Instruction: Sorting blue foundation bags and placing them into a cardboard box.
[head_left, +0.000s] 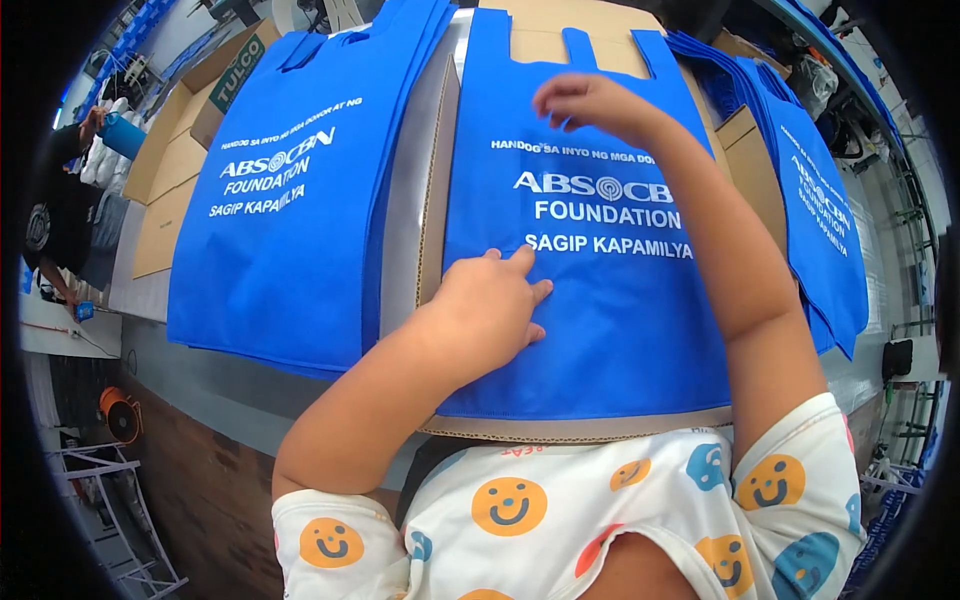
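Observation:
A blue non-woven fabric bag (585, 337) with white printed writing lies flat in front of me on a cardboard sheet (540, 433) with a raised left edge. My left hand (491, 307) rests on the bag's left half, fingers spread, just under the print. Higher up, my right hand (589, 105) hovers below the cut-out handles; it is slightly blurred, its fingers loosely bent, and I see nothing held in it. My right forearm covers the right end of the lettering.
To the left lies a stack of similar blue bags (277, 262), another stack (817, 195) to the right. Beyond the left stack is an open cardboard box (169, 187). A person in dark clothes (64, 195) stands at far left. An orange fan (120, 415) sits on the floor.

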